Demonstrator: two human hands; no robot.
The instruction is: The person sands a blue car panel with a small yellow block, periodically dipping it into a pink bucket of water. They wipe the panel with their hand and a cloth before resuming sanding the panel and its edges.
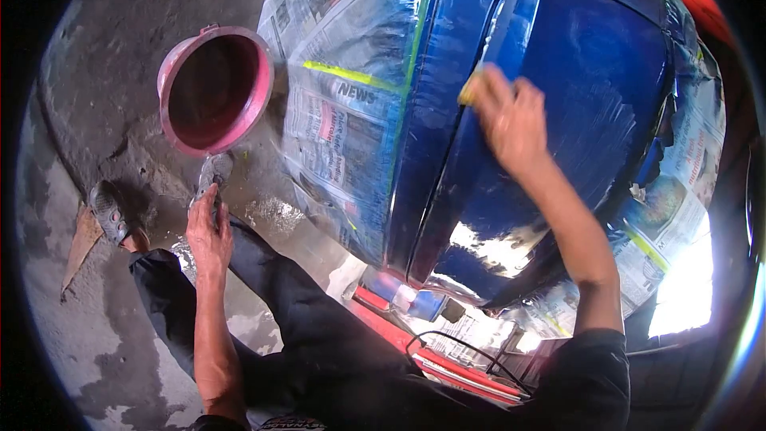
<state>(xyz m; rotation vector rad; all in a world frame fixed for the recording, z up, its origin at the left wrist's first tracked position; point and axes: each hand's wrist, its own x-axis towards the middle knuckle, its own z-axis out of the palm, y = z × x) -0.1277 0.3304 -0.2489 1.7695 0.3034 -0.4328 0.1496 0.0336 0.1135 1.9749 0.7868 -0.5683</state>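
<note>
My right hand (pixel 511 116), a little blurred, presses a small yellow sponge-like pad (pixel 467 92) against a glossy blue car body panel (pixel 582 72). Most of the pad is hidden under my fingers, beside the curved panel seam. Whitish wet streaks mark the paint above the hand. My left hand (pixel 209 231) rests by my knee with its fingers stretched out and nothing in it. Beyond it, a pink basin (pixel 262 100) with dark contents stands on the floor.
Taped newspaper and plastic masking (pixel 343 120) covers the car's left side, with more newspaper (pixel 670 199) at the right. The concrete floor (pixel 104 319) has wet patches. My shoes stand near the basin. Red items (pixel 383 315) and a thin black cable or handle (pixel 447 334) lie behind the panel's lower edge.
</note>
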